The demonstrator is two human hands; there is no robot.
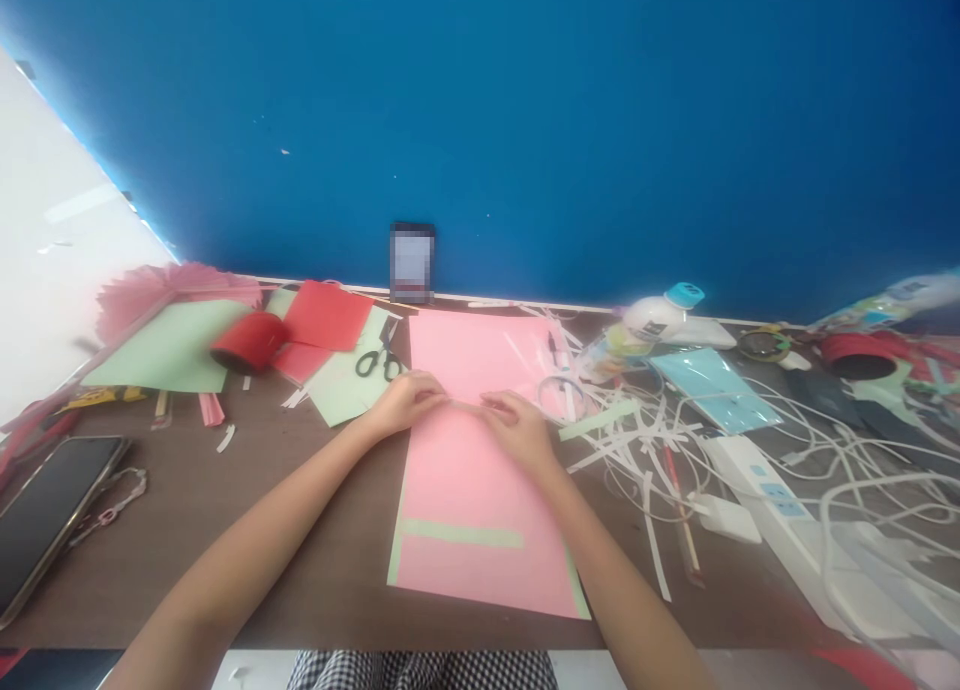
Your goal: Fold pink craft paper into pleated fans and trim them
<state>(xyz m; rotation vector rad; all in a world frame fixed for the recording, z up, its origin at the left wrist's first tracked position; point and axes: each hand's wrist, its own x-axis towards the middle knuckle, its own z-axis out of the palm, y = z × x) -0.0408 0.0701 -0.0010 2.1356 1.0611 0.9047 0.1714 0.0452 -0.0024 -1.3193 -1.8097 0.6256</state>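
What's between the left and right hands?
Head view: a thin strip spans the gap from the left hand to the right hand, with the pink sheet beneath.

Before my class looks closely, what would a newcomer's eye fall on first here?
Probably the long pink sheet at the centre of the desk, with the left hand and right hand over it, apparently pinching a thin strip between them. Next might come the vivid blue wall filling the top, then the white power strip amid tangled cables at the right.
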